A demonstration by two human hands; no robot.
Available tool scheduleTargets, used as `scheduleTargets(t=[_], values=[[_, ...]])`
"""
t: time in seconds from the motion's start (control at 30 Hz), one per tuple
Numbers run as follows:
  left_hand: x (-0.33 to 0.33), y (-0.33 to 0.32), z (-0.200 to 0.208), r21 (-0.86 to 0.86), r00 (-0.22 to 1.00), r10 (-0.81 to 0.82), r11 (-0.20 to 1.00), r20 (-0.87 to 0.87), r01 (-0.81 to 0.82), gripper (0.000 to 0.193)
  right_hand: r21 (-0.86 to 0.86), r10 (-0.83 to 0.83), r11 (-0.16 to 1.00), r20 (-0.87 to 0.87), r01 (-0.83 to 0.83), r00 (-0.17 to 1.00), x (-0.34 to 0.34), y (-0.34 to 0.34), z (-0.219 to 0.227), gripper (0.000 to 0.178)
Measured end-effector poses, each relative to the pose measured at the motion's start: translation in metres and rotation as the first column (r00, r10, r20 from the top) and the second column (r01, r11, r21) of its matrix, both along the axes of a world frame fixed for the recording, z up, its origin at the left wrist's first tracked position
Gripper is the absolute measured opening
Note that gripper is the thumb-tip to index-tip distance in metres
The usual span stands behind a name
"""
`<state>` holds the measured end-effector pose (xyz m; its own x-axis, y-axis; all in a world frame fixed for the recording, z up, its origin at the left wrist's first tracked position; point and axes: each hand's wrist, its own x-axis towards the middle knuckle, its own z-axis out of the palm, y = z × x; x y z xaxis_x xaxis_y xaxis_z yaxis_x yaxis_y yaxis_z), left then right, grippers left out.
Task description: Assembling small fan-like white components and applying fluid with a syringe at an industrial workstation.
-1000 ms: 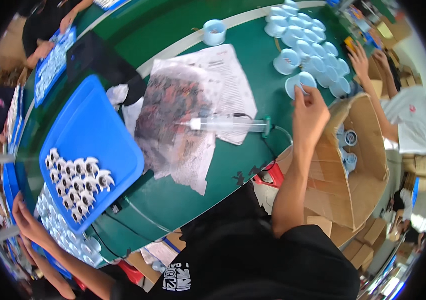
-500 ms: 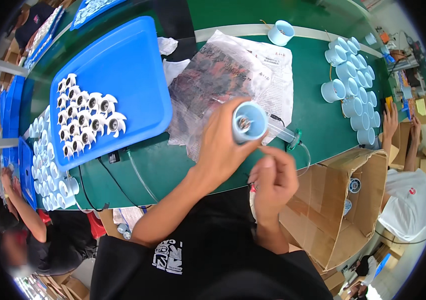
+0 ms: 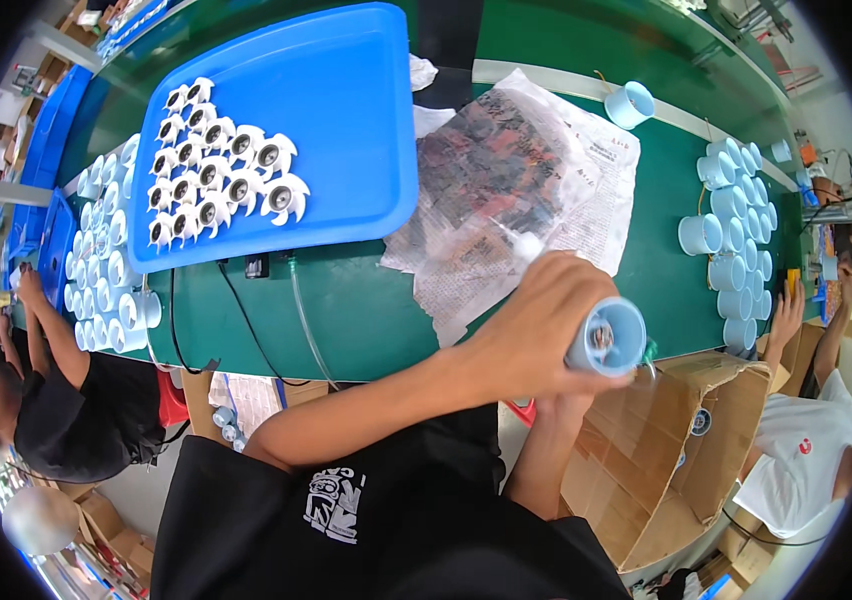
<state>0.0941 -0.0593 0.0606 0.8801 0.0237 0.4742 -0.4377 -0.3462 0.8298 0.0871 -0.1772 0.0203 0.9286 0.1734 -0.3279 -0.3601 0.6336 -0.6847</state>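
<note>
My left hand (image 3: pixel 544 322) is closed round a light blue plastic cup-shaped housing (image 3: pixel 630 325), held with its open end facing up toward me. A small metal part shows inside the cup. Below and behind it is my right hand (image 3: pixel 568 402), whose fingers are hidden by the left hand and the cup. A green fitting (image 3: pixel 650 350) with a thin clear tube peeks out just right of the cup.
White fan impellers (image 3: pixel 210 174) stand in rows on a blue tray (image 3: pixel 346 130). Crumpled printed paper (image 3: pixel 506 170) covers mid-table. Blue cups cluster left (image 3: pixel 106 270) and right (image 3: pixel 736 240), with one cup (image 3: pixel 630 104) at the back. A cardboard box (image 3: pixel 636 470) is at right; co-workers sit both sides.
My left hand has carried the cup right and toward me. My right hand, earlier visible with fingers curled beside the cup, is now mostly hidden beneath it. The view has shifted.
</note>
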Motion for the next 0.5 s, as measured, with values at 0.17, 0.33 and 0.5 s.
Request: scheduleTargets(t=[0.17, 0.33, 0.5], values=[[-0.029, 0.016, 0.012, -0.074, 0.990, -0.019, 0.997, 0.138, 0.030, 0.068, -0.398, 0.101, 0.916, 0.375, 0.061, 0.922, 0.015, 0.014, 0.008, 0.049], [-0.058, 0.045, -0.018, 0.045, 0.963, 0.108, 0.994, -0.247, -0.100, 0.063, 0.429, 0.093, 0.856, 0.424, -0.290, 0.901, 0.065, -0.001, -0.008, 0.050], [-0.065, 0.051, -0.041, 0.109, 0.931, 0.230, 0.972, -0.284, -0.207, 0.061, 0.615, 0.040, 0.690, 0.495, -0.382, 0.868, 0.068, 0.020, 0.003, 0.046]])
